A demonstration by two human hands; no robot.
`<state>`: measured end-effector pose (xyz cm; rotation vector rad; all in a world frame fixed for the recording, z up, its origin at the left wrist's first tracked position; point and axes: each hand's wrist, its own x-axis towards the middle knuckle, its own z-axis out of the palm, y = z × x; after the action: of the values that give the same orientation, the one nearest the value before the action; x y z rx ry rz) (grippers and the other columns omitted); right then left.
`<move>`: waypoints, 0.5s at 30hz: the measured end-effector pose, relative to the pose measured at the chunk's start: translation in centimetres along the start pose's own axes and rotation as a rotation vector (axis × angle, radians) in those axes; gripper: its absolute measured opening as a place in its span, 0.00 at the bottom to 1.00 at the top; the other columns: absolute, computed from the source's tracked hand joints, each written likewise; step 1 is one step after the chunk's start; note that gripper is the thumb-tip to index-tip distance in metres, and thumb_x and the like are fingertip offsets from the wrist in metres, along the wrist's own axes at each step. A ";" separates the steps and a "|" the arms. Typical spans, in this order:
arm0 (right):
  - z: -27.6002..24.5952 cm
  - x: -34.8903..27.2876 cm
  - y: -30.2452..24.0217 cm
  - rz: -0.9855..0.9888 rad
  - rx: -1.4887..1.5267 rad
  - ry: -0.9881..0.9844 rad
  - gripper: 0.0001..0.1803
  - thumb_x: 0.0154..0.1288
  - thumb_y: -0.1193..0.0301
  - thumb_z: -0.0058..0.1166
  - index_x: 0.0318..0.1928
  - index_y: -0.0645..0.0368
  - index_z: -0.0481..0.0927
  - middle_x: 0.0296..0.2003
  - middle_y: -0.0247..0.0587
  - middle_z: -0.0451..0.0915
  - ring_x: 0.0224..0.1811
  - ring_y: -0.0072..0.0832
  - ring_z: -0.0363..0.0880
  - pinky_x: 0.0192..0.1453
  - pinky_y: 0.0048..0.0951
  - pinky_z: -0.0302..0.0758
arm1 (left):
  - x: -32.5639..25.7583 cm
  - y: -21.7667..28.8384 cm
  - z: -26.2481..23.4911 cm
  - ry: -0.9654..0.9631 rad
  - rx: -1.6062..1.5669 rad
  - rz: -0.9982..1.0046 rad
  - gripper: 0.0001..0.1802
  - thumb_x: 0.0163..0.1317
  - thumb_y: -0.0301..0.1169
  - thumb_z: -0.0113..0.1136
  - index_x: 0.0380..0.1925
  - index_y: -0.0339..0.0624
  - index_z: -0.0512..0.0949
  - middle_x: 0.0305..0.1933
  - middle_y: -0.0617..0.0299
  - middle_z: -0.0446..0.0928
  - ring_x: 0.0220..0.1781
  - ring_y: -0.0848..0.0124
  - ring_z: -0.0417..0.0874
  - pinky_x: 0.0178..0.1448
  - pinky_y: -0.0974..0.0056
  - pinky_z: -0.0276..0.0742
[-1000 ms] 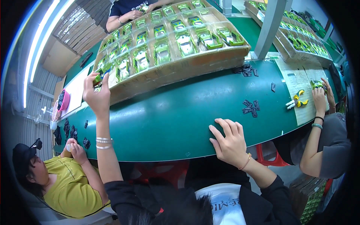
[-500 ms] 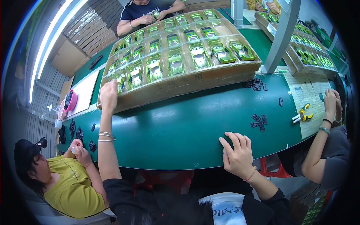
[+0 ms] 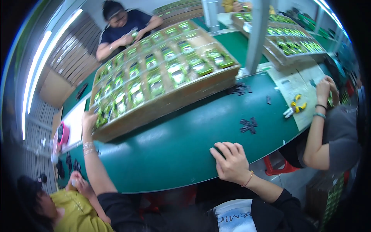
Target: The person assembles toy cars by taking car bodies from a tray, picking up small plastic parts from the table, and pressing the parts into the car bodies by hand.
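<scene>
My left hand (image 3: 89, 121) reaches to the near left corner of a large, shallow cardboard box (image 3: 166, 103). Its fingers bend over the rim, closed on the edge, beside a green toy car body (image 3: 102, 116); the fingertips are partly hidden. Rows of similar shiny green car bodies (image 3: 177, 73) stand in clear plastic compartments in the box. At the table's near edge, my right hand (image 3: 233, 162) rests palm down on the green tabletop (image 3: 166, 154). Its fingers are loosely bent and apart, with nothing in them.
Small dark plastic pieces (image 3: 248, 125) lie in piles on the table. Yellow-and-black pliers (image 3: 296, 104) lie on a cardboard sheet at right. Co-workers sit left, right and across. A grey post (image 3: 256, 38) stands behind the box; a pink basin (image 3: 63, 134) is at left.
The whole view has turned and tilted. My left hand has shifted from above the front left car body to the box's corner edge. My right hand stays at the table's edge.
</scene>
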<state>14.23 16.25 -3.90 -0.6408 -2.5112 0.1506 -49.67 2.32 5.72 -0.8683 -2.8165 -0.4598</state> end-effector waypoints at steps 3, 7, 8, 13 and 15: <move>-0.1 -0.6 0.3 -0.001 0.001 -0.001 0.24 0.59 0.69 0.61 0.58 0.55 0.85 0.60 0.43 0.80 0.63 0.39 0.76 0.67 0.46 0.70 | -0.7 0.8 1.5 0.243 -0.139 0.058 0.27 0.58 0.40 0.74 0.47 0.26 0.81 0.38 0.48 0.86 0.41 0.59 0.87 0.50 0.56 0.82; -0.2 -0.6 0.0 -0.058 0.059 0.055 0.23 0.60 0.68 0.61 0.56 0.56 0.85 0.60 0.42 0.80 0.63 0.39 0.76 0.66 0.46 0.71 | -0.9 -6.7 -0.6 -0.004 -0.172 -0.028 0.20 0.60 0.33 0.70 0.46 0.25 0.80 0.38 0.49 0.85 0.39 0.60 0.87 0.48 0.56 0.82; 0.0 -0.6 0.1 -0.033 0.041 0.056 0.23 0.60 0.68 0.61 0.56 0.56 0.85 0.60 0.42 0.80 0.63 0.39 0.76 0.66 0.46 0.71 | -0.8 -5.5 0.3 -0.018 -0.183 -0.003 0.20 0.60 0.33 0.70 0.46 0.25 0.80 0.38 0.49 0.85 0.39 0.60 0.87 0.48 0.56 0.82; 0.2 -1.4 0.9 -0.004 -0.007 0.039 0.22 0.60 0.68 0.62 0.57 0.56 0.85 0.60 0.41 0.80 0.62 0.37 0.77 0.65 0.46 0.72 | -3.1 2.7 1.8 0.241 0.177 0.071 0.25 0.62 0.29 0.68 0.58 0.29 0.79 0.52 0.44 0.85 0.51 0.55 0.86 0.59 0.54 0.83; 0.1 -1.5 0.7 -0.018 0.003 0.041 0.22 0.61 0.68 0.62 0.56 0.56 0.85 0.60 0.40 0.81 0.62 0.37 0.77 0.66 0.45 0.72 | -4.4 4.0 0.5 0.439 0.362 0.248 0.29 0.61 0.26 0.68 0.63 0.32 0.76 0.59 0.44 0.82 0.56 0.51 0.82 0.63 0.53 0.81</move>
<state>15.56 16.15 -4.90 -0.6142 -2.4761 0.1328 -43.80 3.33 5.14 -0.8905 -2.2576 -0.0816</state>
